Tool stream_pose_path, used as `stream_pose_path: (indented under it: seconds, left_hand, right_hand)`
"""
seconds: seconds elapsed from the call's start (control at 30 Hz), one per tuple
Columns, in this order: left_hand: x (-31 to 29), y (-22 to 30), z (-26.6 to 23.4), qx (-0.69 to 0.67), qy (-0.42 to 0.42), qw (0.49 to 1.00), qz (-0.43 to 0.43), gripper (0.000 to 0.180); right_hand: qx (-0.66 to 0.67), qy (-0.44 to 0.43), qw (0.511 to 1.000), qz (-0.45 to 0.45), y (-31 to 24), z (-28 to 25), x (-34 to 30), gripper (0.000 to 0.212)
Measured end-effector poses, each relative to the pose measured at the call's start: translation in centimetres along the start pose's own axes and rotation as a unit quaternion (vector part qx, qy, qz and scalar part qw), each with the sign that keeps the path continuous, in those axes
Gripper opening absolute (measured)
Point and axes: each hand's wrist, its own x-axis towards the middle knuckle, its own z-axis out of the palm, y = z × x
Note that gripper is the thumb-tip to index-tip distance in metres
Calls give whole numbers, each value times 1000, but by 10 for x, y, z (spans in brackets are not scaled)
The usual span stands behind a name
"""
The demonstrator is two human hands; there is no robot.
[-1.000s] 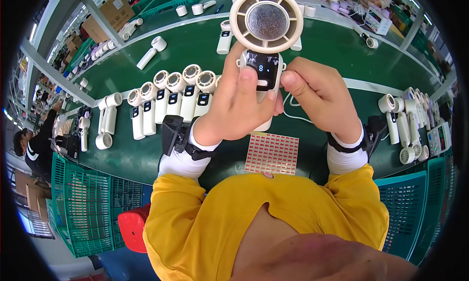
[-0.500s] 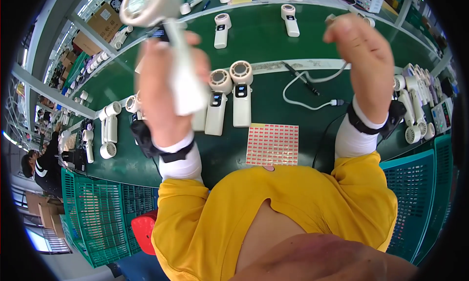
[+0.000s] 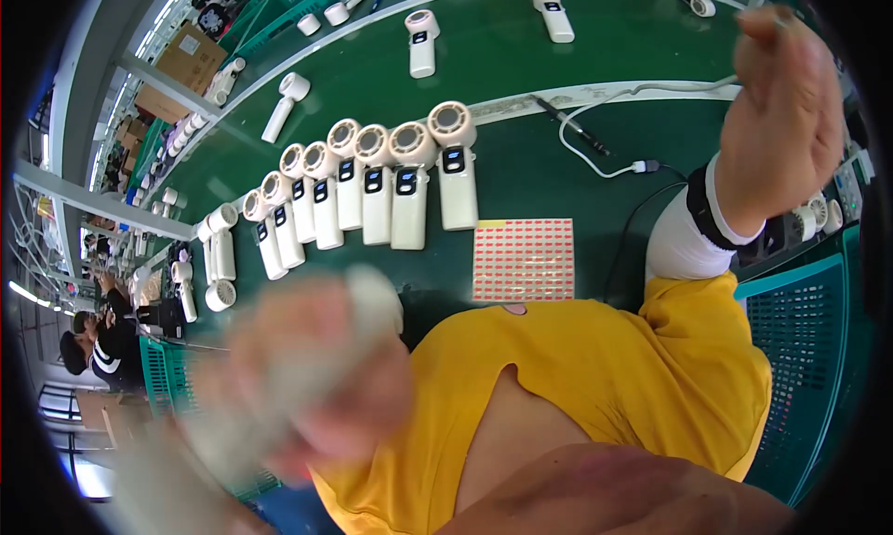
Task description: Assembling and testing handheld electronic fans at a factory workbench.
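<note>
Cream fan [image 3: 372, 304], between left fingers [image 3: 365, 407], both blurred

I log the tabletop [image 3: 539, 183] as smooth, semi-gloss green sheeting. Along its left half, the handheld fans [image 3: 407, 217] have smooth off-white plastic housings, satin in finish, with glossy dark display panels [image 3: 374, 180]. From my remote station, I class the label sheet [image 3: 524, 260] at the near edge as smooth and paper-like. The shirt [image 3: 595, 358] is matt yellow cloth; the crate [image 3: 791, 349] beyond the right edge, perforated teal plastic.
</note>
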Motion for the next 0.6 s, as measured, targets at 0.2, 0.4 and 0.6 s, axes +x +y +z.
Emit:
stream_pose_path:
  seconds: [0.2,0.4,0.6]
  left_hand:
    - [84,-180,-49,64,38,891,-448,16]
    - [46,-398,-133,560,-32,730,-390,33]
    - [48,-428,-130,644,-463,452,-408,34]
  right_hand:
    - [176,69,981,-52,3,-41,2,26]
    - [280,128,941,-141,9,-87,8,28]
    - [283,152,939,-121,14,-90,7,29]
